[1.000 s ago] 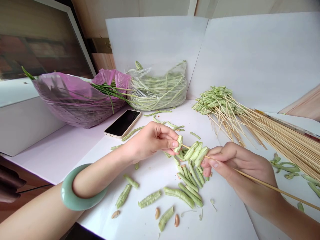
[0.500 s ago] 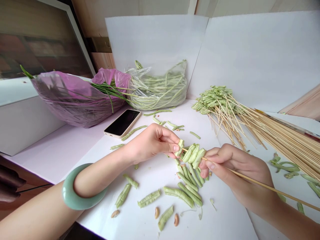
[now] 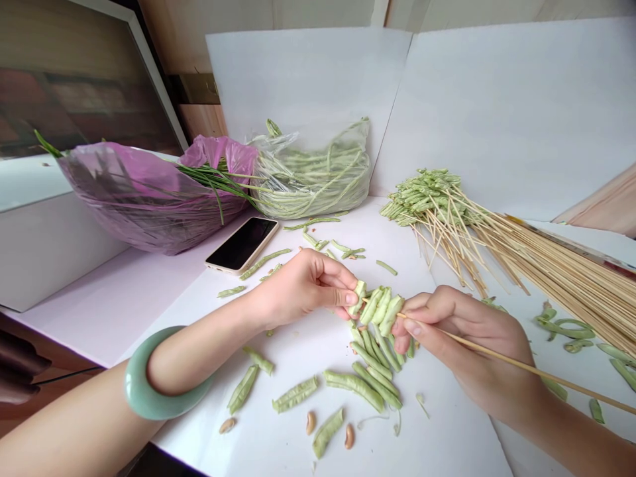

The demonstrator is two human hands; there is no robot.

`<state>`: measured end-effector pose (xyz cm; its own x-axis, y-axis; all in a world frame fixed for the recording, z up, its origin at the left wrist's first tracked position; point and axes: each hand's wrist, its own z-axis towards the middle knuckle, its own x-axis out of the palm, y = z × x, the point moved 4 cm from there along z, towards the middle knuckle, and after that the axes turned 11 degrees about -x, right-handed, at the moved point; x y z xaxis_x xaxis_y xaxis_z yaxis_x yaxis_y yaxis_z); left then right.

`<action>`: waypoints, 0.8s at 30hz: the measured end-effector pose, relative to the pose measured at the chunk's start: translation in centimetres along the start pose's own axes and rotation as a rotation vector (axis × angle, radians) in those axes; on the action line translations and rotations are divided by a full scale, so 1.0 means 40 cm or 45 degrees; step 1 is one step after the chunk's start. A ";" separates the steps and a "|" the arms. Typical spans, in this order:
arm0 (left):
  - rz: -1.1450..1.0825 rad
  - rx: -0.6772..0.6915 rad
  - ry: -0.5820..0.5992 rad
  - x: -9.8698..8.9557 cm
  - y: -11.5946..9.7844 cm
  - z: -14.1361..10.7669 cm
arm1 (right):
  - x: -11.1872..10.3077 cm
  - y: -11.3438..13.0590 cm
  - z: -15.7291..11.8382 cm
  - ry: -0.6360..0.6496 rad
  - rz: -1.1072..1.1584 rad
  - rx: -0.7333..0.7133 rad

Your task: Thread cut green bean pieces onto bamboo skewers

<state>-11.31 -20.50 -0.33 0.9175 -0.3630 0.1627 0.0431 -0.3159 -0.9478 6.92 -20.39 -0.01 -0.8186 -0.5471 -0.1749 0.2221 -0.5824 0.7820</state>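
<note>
— Long beans (image 3: 380, 306) bunching up on the bamboo skewer (image 3: 497, 354), between both hands, right?
— Yes, the folds are sitting closer together now. Right hand (image 3: 462, 338) is pinching the skewer and moving nearer; left hand (image 3: 303, 291) is pinching the end fold.
— Hands touching?
— No, they're staying apart, beans between.

The paper-covered table (image 3: 447, 430) carries bean pieces (image 3: 295, 394), a smartphone (image 3: 242, 245), bamboo skewers (image 3: 561, 278).
</note>
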 end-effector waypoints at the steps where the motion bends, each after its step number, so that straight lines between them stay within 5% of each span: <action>1: -0.001 0.004 0.003 0.000 0.000 0.000 | -0.001 0.000 0.000 -0.010 -0.001 0.006; 24: 0.035 0.018 0.028 -0.008 0.011 0.014 | 0.002 -0.028 -0.006 -0.045 0.098 0.179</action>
<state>-11.35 -20.06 -0.97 0.9095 -0.3907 0.1422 0.0234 -0.2933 -0.9557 6.75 -19.94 -1.02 -0.8206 -0.5640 -0.0924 0.2103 -0.4483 0.8688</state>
